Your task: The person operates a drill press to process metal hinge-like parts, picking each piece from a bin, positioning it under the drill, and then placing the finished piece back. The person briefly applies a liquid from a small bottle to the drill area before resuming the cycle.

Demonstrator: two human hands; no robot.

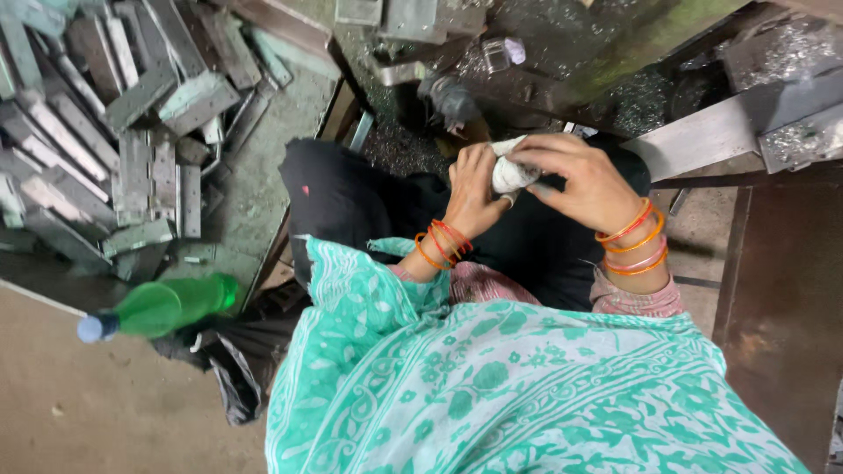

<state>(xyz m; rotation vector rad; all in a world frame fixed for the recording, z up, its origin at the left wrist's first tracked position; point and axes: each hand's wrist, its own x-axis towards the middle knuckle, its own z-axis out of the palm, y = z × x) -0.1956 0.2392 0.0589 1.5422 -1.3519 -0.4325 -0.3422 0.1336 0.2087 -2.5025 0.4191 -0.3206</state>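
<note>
In the head view I am looking down at my lap, and both my hands are working close together above the black cloth (351,197) on my knees. My left hand (474,189) is closing around the lower end of a small white wrapped piece (511,171), with the fingers curling from the left side. My right hand (584,180) is covering the same piece from above and from the right, and its fingers are bending over the upper end. So both grips are narrow and are holding this white piece between them; it is lying almost upright, with the long axis going slightly from lower left to upper right. No hand is nearer, because both are touching it. I cannot tell what is inside the white cover.

A green plastic bottle (167,307) is lying on the floor well apart to my left. Further left, many grey metal blocks (105,132) are lying in a heap. My green patterned scarf (492,377) is filling the lower part.
</note>
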